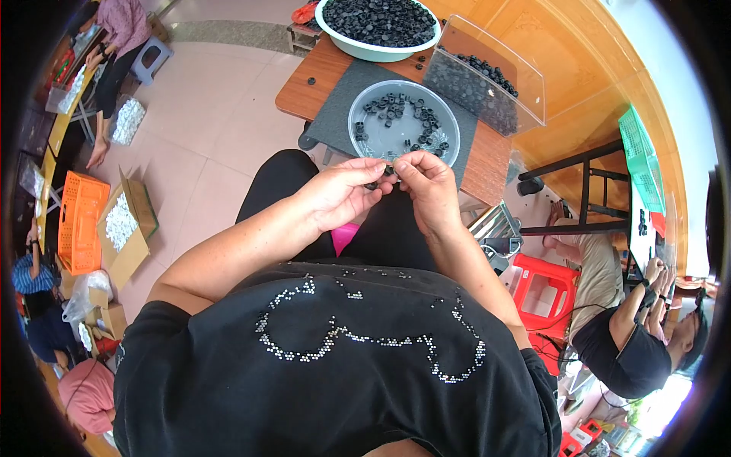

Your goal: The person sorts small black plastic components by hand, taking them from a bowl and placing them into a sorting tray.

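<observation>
Fingertips of our left hand [340, 194] and right hand [428, 186] meet over our lap, both pinched shut on a small black ring part [386, 172] held between them, just at the near rim of the round grey bowl [449, 114].

We judge the main risk to be the part slipping out of so small a grip: it is held above the gap between our knees and the table edge, so a drop would send it to the tiled floor [205, 129] or into our lap rather than back into the bowl. A second risk is a knuckle nudging the bowl, which sits close to the near edge of the wooden table [304, 87] on a grey mat [339, 107].

Room ahead is tight: the bowl, a clear plastic bin [487, 80] of black parts to the right and a large pale basin [377, 52] behind fill most of the tabletop. A few loose parts lie on the bare wood. To our left the floor is open; to our right a red stool [544, 293] and a seated co-worker [632, 335] stand near.
</observation>
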{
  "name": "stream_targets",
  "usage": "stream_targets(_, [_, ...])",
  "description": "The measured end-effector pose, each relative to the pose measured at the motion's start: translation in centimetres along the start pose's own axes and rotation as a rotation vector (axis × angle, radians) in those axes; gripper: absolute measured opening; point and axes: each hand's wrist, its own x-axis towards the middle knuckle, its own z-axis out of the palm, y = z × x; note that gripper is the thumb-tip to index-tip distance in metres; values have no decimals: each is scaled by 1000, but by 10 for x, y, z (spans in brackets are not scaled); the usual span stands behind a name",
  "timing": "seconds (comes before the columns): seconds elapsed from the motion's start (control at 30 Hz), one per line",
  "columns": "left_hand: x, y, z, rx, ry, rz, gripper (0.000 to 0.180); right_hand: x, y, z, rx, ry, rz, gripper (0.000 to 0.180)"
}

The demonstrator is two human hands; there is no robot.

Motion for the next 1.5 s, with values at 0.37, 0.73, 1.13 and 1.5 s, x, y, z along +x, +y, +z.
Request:
stream_targets(0.37, [0,0,-3,0,22,9,15,1,4,-5,-471,16,-144,1])
stream_targets(0.73, [0,-1,-2,-55,15,-9,14,-1,5,0,-327,31,-196,4])
stream_targets(1.13, [-1,-3,-1,-61,53,0,15,0,6,-4,-417,31,-232,5])
stream_targets(1.5, [0,-4,-5,130,88,50,16,-3,-4,-4,-534,-65,-196,3])
